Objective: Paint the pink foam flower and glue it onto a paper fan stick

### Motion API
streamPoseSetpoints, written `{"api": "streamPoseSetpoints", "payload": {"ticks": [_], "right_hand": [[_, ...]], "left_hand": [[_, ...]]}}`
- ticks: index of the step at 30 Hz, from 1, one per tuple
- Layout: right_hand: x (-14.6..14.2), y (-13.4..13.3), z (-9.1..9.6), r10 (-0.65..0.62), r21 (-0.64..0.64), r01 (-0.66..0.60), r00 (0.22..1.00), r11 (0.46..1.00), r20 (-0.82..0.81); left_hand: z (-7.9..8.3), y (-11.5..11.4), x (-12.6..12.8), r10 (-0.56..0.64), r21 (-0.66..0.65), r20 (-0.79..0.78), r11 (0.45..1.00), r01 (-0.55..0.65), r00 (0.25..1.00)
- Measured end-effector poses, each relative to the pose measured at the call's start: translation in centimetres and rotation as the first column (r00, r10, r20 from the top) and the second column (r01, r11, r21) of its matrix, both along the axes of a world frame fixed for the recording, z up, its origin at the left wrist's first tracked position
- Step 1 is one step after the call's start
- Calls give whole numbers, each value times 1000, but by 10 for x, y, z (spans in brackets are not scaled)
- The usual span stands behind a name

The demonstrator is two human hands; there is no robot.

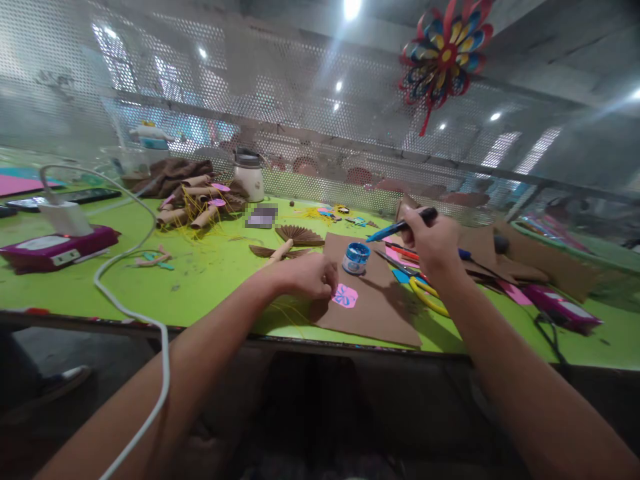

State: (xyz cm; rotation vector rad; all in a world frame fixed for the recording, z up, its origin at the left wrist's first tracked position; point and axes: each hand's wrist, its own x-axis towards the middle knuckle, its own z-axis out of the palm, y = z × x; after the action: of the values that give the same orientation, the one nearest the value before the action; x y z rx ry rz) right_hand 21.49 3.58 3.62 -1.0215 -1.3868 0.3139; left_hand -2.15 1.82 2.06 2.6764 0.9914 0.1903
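Note:
My right hand [433,240] grips a blue-and-black pen-shaped tool [387,231], its blue tip pointing left, above and right of an open jar of blue paint [356,259]. Whether it is a brush or a marker I cannot tell. My left hand [315,275] has its fingers curled together at the left edge of a small pink paper piece [345,296] bearing blue petal-like strokes. Both the jar and the pink piece rest on a brown cardboard sheet [373,320]. Scissors with yellow handles [427,298] lie right of the sheet.
Folded brown paper fans [300,235] lie behind my left hand. Farther left are cardboard tubes [173,218] with yellow strands, and a white jar [249,177]. A white cable [150,300] crosses from a purple power strip [60,248]. Another purple strip [563,308] sits right.

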Motion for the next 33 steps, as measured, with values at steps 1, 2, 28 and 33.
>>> {"api": "streamPoseSetpoints", "payload": {"ticks": [1,2,28,33], "right_hand": [[-2,-10,-2,0,10,0,998,1000,-55],[-5,-20,-6,17,3,-17,996,1000,-85],[-24,-52,-46,171,-243,-137,977,960,124],[-24,-56,-44,167,-243,-124,972,962,166]], "left_hand": [[1,-2,0,10,6,-5,1000,-10,1000],[3,-3,0,21,12,-11,1000,-21,1000],[13,-11,2,21,-13,-63,1000,-21,998],[12,-9,2,27,-28,-35,999,-28,999]]}}
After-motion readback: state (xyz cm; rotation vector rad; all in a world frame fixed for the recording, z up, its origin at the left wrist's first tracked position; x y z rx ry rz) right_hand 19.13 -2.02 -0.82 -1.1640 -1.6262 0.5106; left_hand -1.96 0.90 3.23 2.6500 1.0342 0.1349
